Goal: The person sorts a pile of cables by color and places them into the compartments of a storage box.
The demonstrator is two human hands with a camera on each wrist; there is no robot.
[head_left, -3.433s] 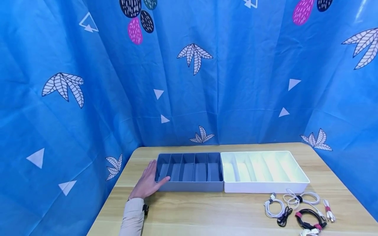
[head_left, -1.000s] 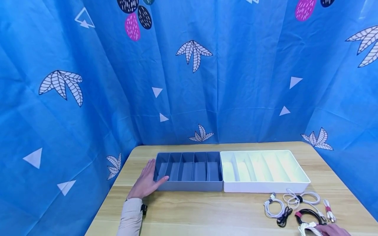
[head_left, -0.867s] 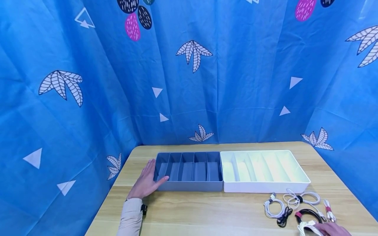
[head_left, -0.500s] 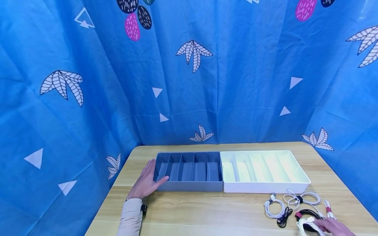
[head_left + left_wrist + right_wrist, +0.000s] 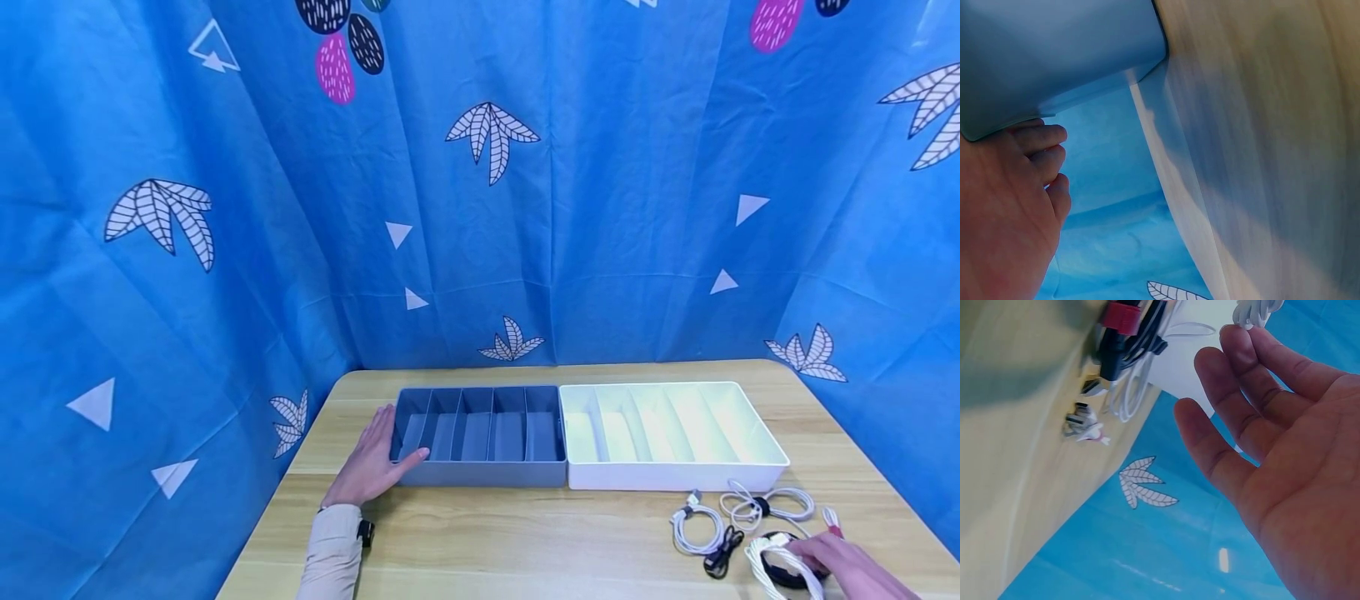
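My left hand (image 5: 367,467) rests at the left end of a grey-blue divided box (image 5: 480,475), fingers along its side wall and thumb outstretched at the front corner. In the left wrist view those fingers lie against the box's edge. At the lower right, my right hand (image 5: 847,567) pinches a coiled white cable (image 5: 1257,311) between its fingertips; the thumb is hidden in the right wrist view. The coil hangs over a black cable (image 5: 786,577) with red ties, which it partly covers in the head view.
A white divided box (image 5: 675,477) adjoins the grey-blue one. In front of it lie a grey-white coiled cable (image 5: 722,532), a small black cable (image 5: 717,562), a white cable with a black tie (image 5: 761,506) and a white cable with a red tie (image 5: 831,518). A blue curtain (image 5: 637,250) surrounds the table (image 5: 525,542).
My right hand has come in from the lower right, taken hold of the white coil and shifted it slightly up and left. The left hand has stayed on the box.
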